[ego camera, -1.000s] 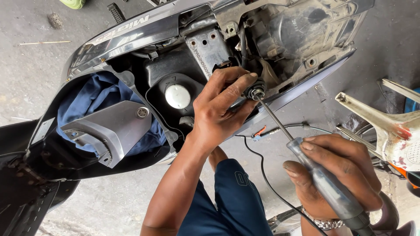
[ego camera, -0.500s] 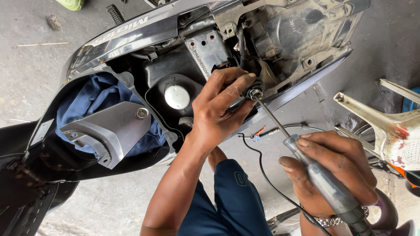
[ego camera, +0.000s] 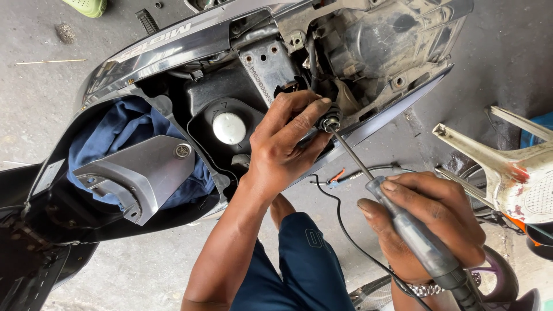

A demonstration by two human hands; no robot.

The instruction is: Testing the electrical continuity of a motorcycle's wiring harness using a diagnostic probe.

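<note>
My right hand (ego camera: 429, 222) grips the clear handle of a long screwdriver (ego camera: 417, 236); its shaft runs up and left to a small black fitting (ego camera: 330, 122) on the rear frame of an opened scooter (ego camera: 173, 43). My left hand (ego camera: 285, 144) pinches that fitting between thumb and fingers, right at the screwdriver tip. The scooter's seat is off, and its grey inner frame (ego camera: 368, 52) and a white fuel cap (ego camera: 228, 128) are bare.
A blue cloth (ego camera: 124, 129) and a grey body panel (ego camera: 138, 173) lie in the storage bin at left. A black cable (ego camera: 340, 224) and a small orange and blue connector (ego camera: 335, 178) rest on the concrete floor. A worn white panel (ego camera: 507, 167) stands at right.
My right hand and the screwdriver handle have turned slightly and shifted a little. The left hand stays on the fitting.
</note>
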